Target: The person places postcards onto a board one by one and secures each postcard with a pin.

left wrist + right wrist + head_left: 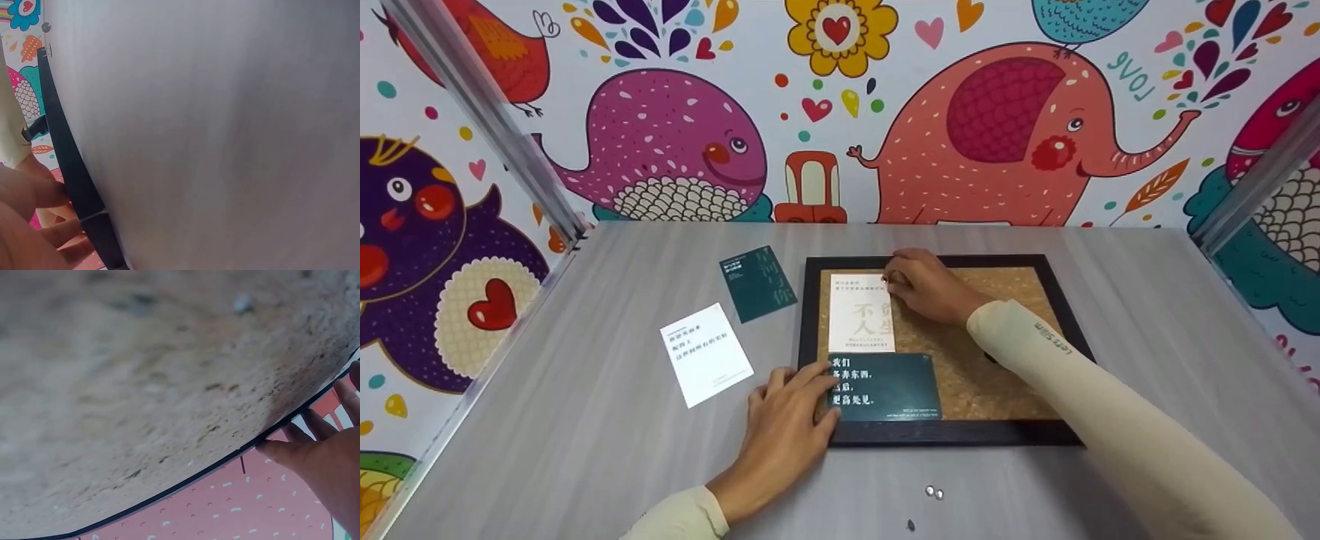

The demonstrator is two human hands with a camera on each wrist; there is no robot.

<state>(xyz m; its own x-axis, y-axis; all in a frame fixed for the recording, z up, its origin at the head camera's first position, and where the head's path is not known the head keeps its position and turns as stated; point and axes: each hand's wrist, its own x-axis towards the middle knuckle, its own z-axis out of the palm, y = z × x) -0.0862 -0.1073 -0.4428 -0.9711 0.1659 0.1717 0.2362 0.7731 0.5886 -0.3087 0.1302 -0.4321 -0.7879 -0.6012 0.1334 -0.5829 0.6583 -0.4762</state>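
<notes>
A black-framed cork board (994,382) lies on the table. Its left part carries a white card (859,311) with Chinese print, above a dark green card (885,386) with white print. My right hand (930,285) is at the white card's upper right corner, fingers bent; a tiny thumbtack (885,278) shows at the fingertips, mostly hidden. My left hand (791,412) rests with spread fingers over the frame's lower left edge, touching the green card's left side. In the left wrist view, fingers (62,233) lie by the black edge (67,152).
Left of the board lie another white card (706,356) and another dark green card (757,285). Two silver thumbtacks (934,492) and a small dark piece (911,525) lie near the table's front. A printed wall (825,112) stands behind.
</notes>
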